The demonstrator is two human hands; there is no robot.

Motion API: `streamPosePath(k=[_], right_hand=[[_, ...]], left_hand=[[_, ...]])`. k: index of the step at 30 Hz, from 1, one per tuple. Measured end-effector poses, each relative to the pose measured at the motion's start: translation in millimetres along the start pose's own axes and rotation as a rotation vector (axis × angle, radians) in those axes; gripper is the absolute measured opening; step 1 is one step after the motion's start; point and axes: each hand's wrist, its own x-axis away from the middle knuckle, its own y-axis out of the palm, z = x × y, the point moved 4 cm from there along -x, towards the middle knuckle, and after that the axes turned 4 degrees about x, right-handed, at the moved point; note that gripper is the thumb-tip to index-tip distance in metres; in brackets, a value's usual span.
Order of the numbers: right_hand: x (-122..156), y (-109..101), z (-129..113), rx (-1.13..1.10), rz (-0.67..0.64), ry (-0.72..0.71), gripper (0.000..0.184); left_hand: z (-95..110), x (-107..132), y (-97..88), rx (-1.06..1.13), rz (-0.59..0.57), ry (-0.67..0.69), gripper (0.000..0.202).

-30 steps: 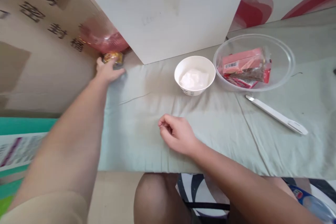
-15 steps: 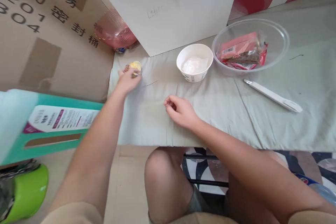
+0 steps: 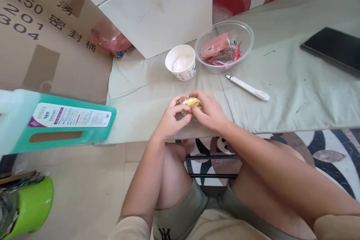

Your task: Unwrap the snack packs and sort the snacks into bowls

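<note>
Both hands meet near the table's front edge around a small, shiny yellow-and-brown packet (image 3: 190,101). My left hand (image 3: 171,120) grips it from the left, thumb and fingers pressed against its side. From the right, my right hand (image 3: 210,110) curls its fingers over the far edge, with the thumb on the near side. The fingers cover part of the packet, and its contents cannot be made out. Just beyond my hands stands a white paper cup (image 3: 180,73) with pale, clear-looking material inside. A white utility knife (image 3: 247,87) lies to the right of my hands.
A clear plastic bowl (image 3: 247,50) holding red and pink packets stands right of the cup. A black phone (image 3: 334,50) lies far right. White boxes (image 3: 168,18) line the back. At left are a cardboard box (image 3: 73,71), a green liquid jug (image 3: 104,135) and a green bin (image 3: 38,202).
My left hand has brought the yellow packet from the table's left side to the front middle. My right hand has closed on it too. The view has shifted right, bringing the phone in.
</note>
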Motion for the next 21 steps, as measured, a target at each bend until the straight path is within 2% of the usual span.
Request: streamPosePath(k=[3, 5, 7, 9, 11, 15, 18, 21], right_hand=[[11.0, -38.4, 7.9, -0.09, 0.219, 0.051, 0.038], [14.8, -56.4, 15.4, -0.174, 0.331, 0.105, 0.04], [15.8, -66.3, 22.3, -0.218, 0.388, 0.146, 0.039], [14.7, -70.6, 26.2, -0.228, 0.405, 0.15, 0.04], [12.5, -72.2, 27.2, -0.223, 0.4, 0.138, 0.04], [7.4, -72.4, 28.1, -0.173, 0.383, 0.206, 0.038], [4.1, -67.9, 27.9, -0.161, 0.352, 0.237, 0.043], [3.0, -61.5, 26.2, -0.143, 0.31, 0.205, 0.044]], left_hand=[[14.4, -34.7, 22.1, 0.218, -0.112, 0.092, 0.039], [18.9, -52.2, 40.5, 0.35, -0.156, 0.109, 0.058], [18.2, -63.6, 56.0, 0.441, -0.127, 0.094, 0.073], [13.3, -70.1, 65.3, 0.491, -0.071, 0.066, 0.079], [5.9, -73.8, 67.9, 0.528, -0.033, 0.03, 0.076], [-9.5, -76.9, 59.2, 0.517, 0.044, -0.034, 0.066], [-13.6, -75.7, 50.9, 0.43, 0.113, 0.02, 0.066], [-13.1, -71.8, 46.1, 0.421, 0.144, 0.085, 0.072]])
